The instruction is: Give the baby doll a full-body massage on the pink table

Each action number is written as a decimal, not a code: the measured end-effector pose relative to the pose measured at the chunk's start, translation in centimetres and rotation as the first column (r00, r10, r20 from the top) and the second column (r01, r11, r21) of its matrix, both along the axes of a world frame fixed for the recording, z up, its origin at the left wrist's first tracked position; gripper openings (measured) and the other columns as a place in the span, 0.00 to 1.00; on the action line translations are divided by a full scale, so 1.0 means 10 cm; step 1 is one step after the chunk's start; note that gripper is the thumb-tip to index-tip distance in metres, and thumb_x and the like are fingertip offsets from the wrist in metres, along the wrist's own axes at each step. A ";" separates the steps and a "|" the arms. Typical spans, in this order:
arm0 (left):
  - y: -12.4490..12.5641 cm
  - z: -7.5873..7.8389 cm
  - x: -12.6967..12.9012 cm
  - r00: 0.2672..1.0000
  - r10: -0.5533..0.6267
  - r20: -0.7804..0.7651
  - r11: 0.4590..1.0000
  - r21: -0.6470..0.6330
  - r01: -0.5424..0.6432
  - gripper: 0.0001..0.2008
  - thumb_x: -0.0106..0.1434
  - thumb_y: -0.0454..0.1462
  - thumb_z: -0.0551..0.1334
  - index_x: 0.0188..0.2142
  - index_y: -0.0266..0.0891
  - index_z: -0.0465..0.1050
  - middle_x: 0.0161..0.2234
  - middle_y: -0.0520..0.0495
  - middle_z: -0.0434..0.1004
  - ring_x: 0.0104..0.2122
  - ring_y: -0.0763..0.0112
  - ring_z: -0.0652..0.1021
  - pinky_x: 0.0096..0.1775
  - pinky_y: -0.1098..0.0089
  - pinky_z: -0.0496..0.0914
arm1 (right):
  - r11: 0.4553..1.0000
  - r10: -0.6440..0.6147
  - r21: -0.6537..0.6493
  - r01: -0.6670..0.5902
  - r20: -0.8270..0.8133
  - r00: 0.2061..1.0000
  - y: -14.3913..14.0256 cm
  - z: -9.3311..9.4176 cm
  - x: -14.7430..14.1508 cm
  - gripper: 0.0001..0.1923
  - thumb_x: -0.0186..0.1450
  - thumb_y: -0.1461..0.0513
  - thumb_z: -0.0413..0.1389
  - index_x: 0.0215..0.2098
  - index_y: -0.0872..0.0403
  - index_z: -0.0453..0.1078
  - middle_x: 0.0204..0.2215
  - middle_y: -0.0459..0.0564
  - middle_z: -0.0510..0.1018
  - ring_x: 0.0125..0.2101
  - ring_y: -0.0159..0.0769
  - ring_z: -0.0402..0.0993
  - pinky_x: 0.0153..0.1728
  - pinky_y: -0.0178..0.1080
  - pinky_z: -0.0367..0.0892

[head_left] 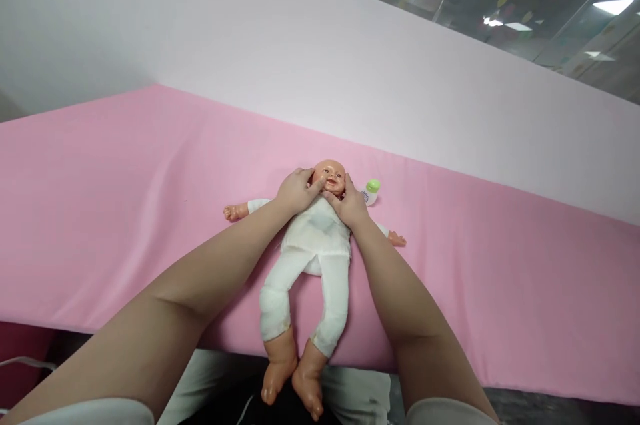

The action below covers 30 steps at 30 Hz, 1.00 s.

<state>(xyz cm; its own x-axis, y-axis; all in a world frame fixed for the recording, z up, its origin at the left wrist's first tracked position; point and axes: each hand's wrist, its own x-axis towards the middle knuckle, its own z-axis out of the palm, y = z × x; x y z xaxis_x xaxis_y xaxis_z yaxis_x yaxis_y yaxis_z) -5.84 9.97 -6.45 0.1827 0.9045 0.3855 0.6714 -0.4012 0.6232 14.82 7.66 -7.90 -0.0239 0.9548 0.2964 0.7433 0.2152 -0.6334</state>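
A baby doll (316,238) in white clothes lies on its back on a pink cloth-covered surface (125,198), head away from me, bare feet hanging over the near edge. My left hand (296,190) rests against the left side of the doll's head, thumb touching its cheek. My right hand (350,201) cups the right side of the head at the chin and neck. Both hands touch the face rather than grip it.
A small white bottle with a green cap (371,190) lies on the pink cloth just right of the doll's head. A pale pink wall panel (350,65) rises behind the surface. My lap is below the near edge.
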 end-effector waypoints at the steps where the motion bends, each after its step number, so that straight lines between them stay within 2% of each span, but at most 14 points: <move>1: 0.01 0.01 -0.02 1.000 -0.027 -0.015 1.000 -0.012 0.027 0.29 0.71 0.57 0.59 0.58 0.40 0.78 0.48 0.36 0.81 0.50 0.49 0.80 0.55 0.54 0.74 | 1.000 0.004 -0.016 -0.004 -0.020 1.000 0.01 0.01 0.01 0.59 0.64 0.37 0.66 0.80 0.58 0.49 0.60 0.65 0.81 0.56 0.58 0.82 0.59 0.58 0.76; 4: 0.03 0.02 -0.08 0.997 -0.083 0.004 0.996 -0.041 0.083 0.32 0.67 0.59 0.63 0.61 0.41 0.78 0.49 0.37 0.81 0.51 0.48 0.80 0.53 0.54 0.75 | 1.000 -0.019 -0.012 0.018 -0.085 0.996 0.02 0.02 0.01 0.58 0.62 0.38 0.68 0.78 0.56 0.55 0.59 0.63 0.82 0.56 0.56 0.83 0.60 0.59 0.76; 8: 0.05 -0.03 -0.08 0.970 -0.146 0.193 0.979 -0.111 0.169 0.29 0.66 0.55 0.67 0.60 0.43 0.78 0.52 0.42 0.84 0.51 0.51 0.82 0.53 0.57 0.77 | 0.998 -0.039 0.043 0.045 -0.139 0.990 0.02 0.01 0.00 0.54 0.62 0.39 0.69 0.76 0.56 0.61 0.60 0.63 0.82 0.55 0.55 0.83 0.60 0.58 0.76; 12: 0.07 -0.10 -0.05 0.931 -0.159 0.330 0.960 -0.169 0.224 0.31 0.64 0.54 0.70 0.62 0.43 0.77 0.53 0.44 0.86 0.50 0.52 0.84 0.53 0.57 0.78 | 0.998 -0.054 0.035 0.061 -0.165 0.985 0.01 0.02 0.01 0.52 0.61 0.41 0.70 0.75 0.55 0.63 0.60 0.61 0.82 0.56 0.55 0.83 0.61 0.57 0.76; 18: 0.05 -0.12 -0.03 0.944 -0.114 0.309 0.973 -0.158 0.170 0.29 0.65 0.52 0.69 0.61 0.41 0.78 0.54 0.43 0.85 0.51 0.52 0.84 0.56 0.57 0.77 | 0.998 -0.056 0.000 0.056 -0.130 0.990 0.00 0.02 0.00 0.51 0.68 0.39 0.62 0.78 0.58 0.56 0.62 0.64 0.80 0.57 0.57 0.82 0.62 0.58 0.74; 23: 0.04 -0.11 0.00 0.930 -0.151 0.334 0.969 -0.139 0.207 0.29 0.65 0.51 0.70 0.61 0.44 0.77 0.53 0.46 0.86 0.50 0.54 0.84 0.55 0.59 0.77 | 0.998 -0.061 0.021 0.063 -0.084 0.995 0.00 0.01 0.00 0.55 0.65 0.35 0.63 0.78 0.56 0.57 0.59 0.63 0.82 0.55 0.60 0.82 0.61 0.62 0.74; 27: 0.02 -0.09 0.02 0.952 -0.109 0.286 0.981 -0.126 0.150 0.28 0.66 0.51 0.68 0.61 0.43 0.78 0.54 0.45 0.86 0.50 0.53 0.84 0.56 0.58 0.76 | 0.996 -0.067 0.047 0.070 -0.067 0.996 0.01 -0.01 0.00 0.52 0.68 0.35 0.60 0.77 0.58 0.57 0.61 0.66 0.81 0.58 0.63 0.80 0.62 0.64 0.72; 30: 0.01 -0.09 0.02 0.954 -0.127 0.272 0.981 -0.109 0.161 0.26 0.70 0.53 0.64 0.60 0.42 0.78 0.53 0.44 0.86 0.50 0.53 0.84 0.55 0.58 0.76 | 0.997 -0.071 0.029 0.074 -0.078 0.994 0.01 -0.01 0.01 0.49 0.71 0.36 0.57 0.78 0.58 0.57 0.62 0.65 0.80 0.61 0.62 0.78 0.64 0.63 0.71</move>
<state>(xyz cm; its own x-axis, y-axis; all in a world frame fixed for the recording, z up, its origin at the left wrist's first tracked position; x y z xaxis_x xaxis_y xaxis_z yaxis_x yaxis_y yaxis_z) -5.67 10.04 -7.30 0.2227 0.9210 0.3197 0.4184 -0.3865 0.8220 14.89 7.75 -8.00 0.0692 0.9432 0.3249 0.7068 0.1835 -0.6832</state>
